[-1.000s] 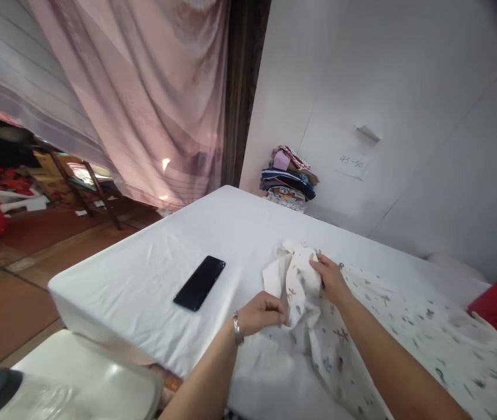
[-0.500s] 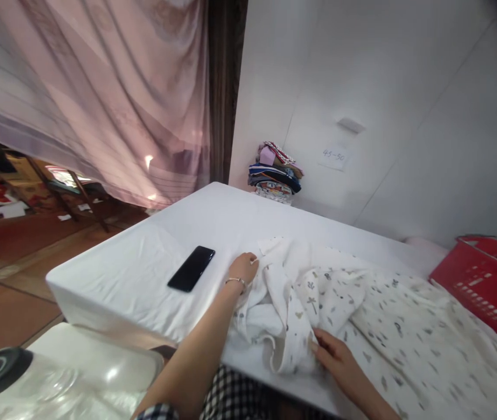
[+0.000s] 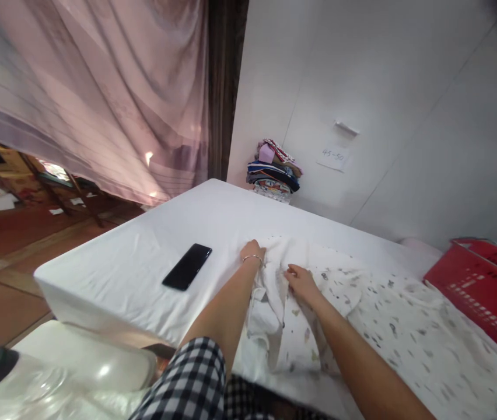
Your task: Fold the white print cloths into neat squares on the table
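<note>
A white cloth (image 3: pixel 388 326) with small leaf-like prints lies spread and rumpled over the right half of the white-covered table (image 3: pixel 213 210). At its far left edge is my left hand (image 3: pixel 254 251), a bracelet on the wrist, its fingers curled down on the fabric. My right hand (image 3: pixel 301 283) is a little to the right and nearer to me, thumb and fingers pinching a fold of the same cloth. Between and below both hands the fabric bunches in loose folds. To the left of my left arm a black phone (image 3: pixel 187 266) lies flat.
A stack of folded clothes (image 3: pixel 272 169) stands behind the table by the wall. At the right edge sits a red plastic basket (image 3: pixel 480 291). A white stool-like surface (image 3: pixel 100 350) with a dark-lidded clear container is at lower left. A pink curtain (image 3: pixel 143 87) hangs at left.
My right hand has moved up and away from the near edge of the cloth, towards my left hand. My left hand has gone slightly farther forward along the cloth's edge.
</note>
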